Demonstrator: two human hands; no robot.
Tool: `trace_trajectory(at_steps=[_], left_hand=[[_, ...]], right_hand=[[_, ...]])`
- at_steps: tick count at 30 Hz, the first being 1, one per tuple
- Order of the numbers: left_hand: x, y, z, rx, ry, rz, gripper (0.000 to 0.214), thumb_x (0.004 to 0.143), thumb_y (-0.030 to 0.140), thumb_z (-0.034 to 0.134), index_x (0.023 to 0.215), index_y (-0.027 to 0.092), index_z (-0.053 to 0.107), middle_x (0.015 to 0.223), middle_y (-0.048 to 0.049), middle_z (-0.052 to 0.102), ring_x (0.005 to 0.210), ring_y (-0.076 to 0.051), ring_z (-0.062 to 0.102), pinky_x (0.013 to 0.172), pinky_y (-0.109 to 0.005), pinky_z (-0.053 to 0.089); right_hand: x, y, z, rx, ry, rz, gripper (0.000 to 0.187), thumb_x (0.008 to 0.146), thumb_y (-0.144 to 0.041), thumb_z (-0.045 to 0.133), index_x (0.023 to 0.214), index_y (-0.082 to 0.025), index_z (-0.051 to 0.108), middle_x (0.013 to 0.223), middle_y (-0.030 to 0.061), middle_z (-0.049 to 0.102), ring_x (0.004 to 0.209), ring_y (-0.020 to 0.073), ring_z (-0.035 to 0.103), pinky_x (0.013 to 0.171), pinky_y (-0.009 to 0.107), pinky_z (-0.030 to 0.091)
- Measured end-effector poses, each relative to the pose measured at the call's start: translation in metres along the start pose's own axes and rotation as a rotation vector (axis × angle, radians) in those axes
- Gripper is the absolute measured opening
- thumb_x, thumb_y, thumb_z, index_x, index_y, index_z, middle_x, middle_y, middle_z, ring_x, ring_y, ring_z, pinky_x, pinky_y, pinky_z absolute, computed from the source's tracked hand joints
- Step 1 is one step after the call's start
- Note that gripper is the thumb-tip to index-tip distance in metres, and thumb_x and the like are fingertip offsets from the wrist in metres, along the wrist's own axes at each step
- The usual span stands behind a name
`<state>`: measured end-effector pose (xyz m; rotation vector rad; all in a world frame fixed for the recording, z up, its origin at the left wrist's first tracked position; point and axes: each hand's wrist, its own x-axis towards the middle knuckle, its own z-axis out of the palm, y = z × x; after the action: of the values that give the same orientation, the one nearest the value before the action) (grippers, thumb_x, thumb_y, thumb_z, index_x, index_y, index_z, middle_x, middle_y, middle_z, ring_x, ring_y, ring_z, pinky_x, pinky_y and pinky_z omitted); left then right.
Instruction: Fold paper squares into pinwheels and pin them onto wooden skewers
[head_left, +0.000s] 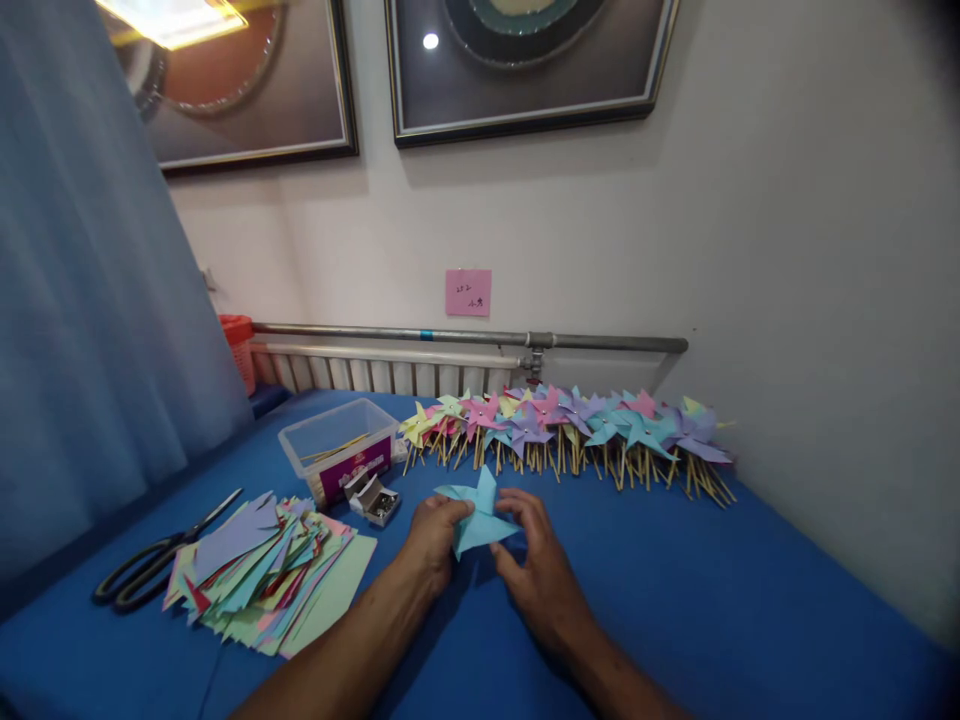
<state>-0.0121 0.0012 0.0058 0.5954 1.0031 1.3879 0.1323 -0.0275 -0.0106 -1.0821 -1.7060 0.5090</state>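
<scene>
My left hand (433, 540) and my right hand (541, 575) meet over the blue table, both pinching a light blue paper pinwheel (478, 515) folded into a star shape. The left fingers grip its left side, the right fingers its right side and centre. A row of finished coloured pinwheels on wooden sticks (570, 430) lies along the wall behind it.
A stack of coloured paper squares (262, 575) lies at the left, with black scissors (154, 565) beside it. A clear plastic box (337, 450) holding sticks and a small open box of pins (375, 498) sit behind. A curtain hangs at the left and a radiator runs along the wall.
</scene>
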Motion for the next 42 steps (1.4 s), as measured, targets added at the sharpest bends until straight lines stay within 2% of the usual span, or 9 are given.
trace_trajectory(at_steps=[3, 6, 8, 13, 17, 20, 26, 34, 42], left_hand=[[-0.003, 0.003, 0.002, -0.048, -0.018, -0.010, 0.028, 0.053, 0.014, 0.077, 0.060, 0.018, 0.050, 0.051, 0.0033, 0.056, 0.047, -0.011, 0.052, 0.052, -0.024, 0.039], [-0.007, 0.004, 0.004, -0.034, -0.023, 0.001, 0.028, 0.052, 0.015, 0.077, 0.059, 0.018, 0.050, 0.052, 0.0033, 0.056, 0.048, -0.010, 0.052, 0.052, -0.023, 0.038], [-0.009, 0.003, 0.006, -0.010, -0.027, 0.001, 0.028, 0.052, 0.017, 0.077, 0.059, 0.018, 0.050, 0.052, 0.0034, 0.056, 0.048, -0.010, 0.051, 0.051, -0.023, 0.037], [-0.010, 0.000, 0.006, 0.043, -0.057, 0.012, 0.028, 0.051, 0.020, 0.078, 0.059, 0.017, 0.052, 0.051, 0.0043, 0.055, 0.047, -0.009, 0.048, 0.050, -0.023, 0.036], [-0.009, -0.003, 0.006, 0.048, -0.045, 0.007, 0.028, 0.049, 0.020, 0.079, 0.059, 0.017, 0.053, 0.051, 0.0045, 0.056, 0.049, -0.009, 0.049, 0.052, -0.024, 0.037], [-0.009, -0.004, 0.006, 0.072, -0.030, 0.011, 0.030, 0.046, 0.020, 0.080, 0.059, 0.017, 0.053, 0.051, 0.0050, 0.055, 0.049, -0.009, 0.048, 0.052, -0.024, 0.036], [-0.011, -0.003, 0.007, 0.117, -0.043, 0.017, 0.029, 0.047, 0.023, 0.080, 0.061, 0.016, 0.056, 0.053, 0.0034, 0.058, 0.050, -0.010, 0.049, 0.053, -0.025, 0.037], [-0.007, -0.006, 0.005, 0.219, -0.003, 0.029, 0.030, 0.050, 0.025, 0.080, 0.059, 0.018, 0.052, 0.048, 0.0060, 0.050, 0.045, -0.008, 0.041, 0.050, -0.024, 0.032], [-0.006, -0.006, 0.004, 0.212, 0.017, 0.063, 0.030, 0.053, 0.026, 0.079, 0.059, 0.018, 0.051, 0.047, 0.0068, 0.048, 0.044, -0.007, 0.039, 0.048, -0.023, 0.030]], right_hand=[[-0.006, -0.008, 0.001, -0.170, -0.047, -0.101, 0.029, 0.078, -0.017, 0.062, 0.106, -0.026, 0.062, 0.142, 0.0093, 0.049, 0.132, 0.0284, 0.049, 0.110, 0.049, 0.042], [-0.008, -0.012, 0.003, -0.244, -0.031, -0.096, 0.013, 0.086, -0.026, 0.062, 0.098, -0.026, 0.066, 0.145, 0.0092, 0.046, 0.133, 0.0301, 0.047, 0.109, 0.050, 0.042], [-0.008, -0.013, 0.003, -0.236, 0.004, -0.072, 0.014, 0.092, -0.032, 0.056, 0.092, -0.026, 0.068, 0.143, 0.0088, 0.046, 0.132, 0.0297, 0.047, 0.109, 0.050, 0.042], [-0.004, -0.009, 0.001, -0.107, 0.045, 0.070, 0.025, 0.093, -0.039, 0.053, 0.082, -0.024, 0.070, 0.138, 0.0100, 0.051, 0.128, 0.0290, 0.050, 0.106, 0.047, 0.041], [0.002, -0.004, 0.003, -0.016, 0.066, 0.246, 0.023, 0.083, -0.036, 0.062, 0.064, -0.023, 0.066, 0.138, 0.0102, 0.056, 0.127, 0.0315, 0.051, 0.106, 0.049, 0.039], [0.005, -0.001, 0.005, 0.020, 0.075, 0.309, 0.025, 0.078, -0.033, 0.065, 0.055, -0.023, 0.061, 0.138, 0.0109, 0.058, 0.128, 0.0317, 0.051, 0.109, 0.049, 0.035], [0.006, -0.001, 0.005, 0.034, 0.083, 0.312, 0.024, 0.075, -0.030, 0.068, 0.053, -0.023, 0.060, 0.141, 0.0115, 0.057, 0.135, 0.0316, 0.045, 0.111, 0.046, 0.032], [0.005, 0.000, 0.003, -0.012, 0.092, 0.254, 0.024, 0.078, -0.033, 0.067, 0.056, -0.023, 0.063, 0.144, 0.0116, 0.055, 0.138, 0.0321, 0.041, 0.114, 0.052, 0.028], [0.004, 0.000, 0.005, 0.096, 0.077, 0.303, 0.022, 0.077, -0.037, 0.067, 0.060, -0.024, 0.068, 0.136, 0.0111, 0.062, 0.133, 0.0323, 0.048, 0.114, 0.050, 0.029]])
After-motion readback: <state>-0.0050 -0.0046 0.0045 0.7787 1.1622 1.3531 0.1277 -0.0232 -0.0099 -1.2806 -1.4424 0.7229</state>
